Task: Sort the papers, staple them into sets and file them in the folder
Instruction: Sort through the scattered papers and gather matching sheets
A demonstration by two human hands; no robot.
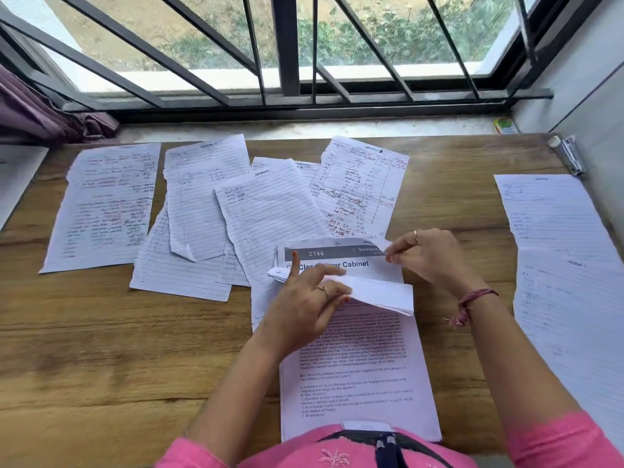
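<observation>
The printed sheets (358, 366) lie on the near middle of the desk (101, 349), their top part folded back toward the person as a white flap (381, 293). The left hand (304, 305) grips that flap at its left end, forefinger stretched onto the header beneath; the right hand (429, 258) pinches the sheet's far right corner between thumb and fingertips. Just beyond, handwritten lined pages (270, 211) overlap in a loose fan across the far middle, with one page (104, 204) apart at the left and a long lined sheet (557, 251) at the right. A stapler (569, 153) sits at the far right corner. No folder is visible.

The risk, I judge, is in the pull: opposing tugs on thin paper could tear or crease it, and the printed set already overlaps the fan, so a loose lined page could get mixed into the wrong set.
</observation>
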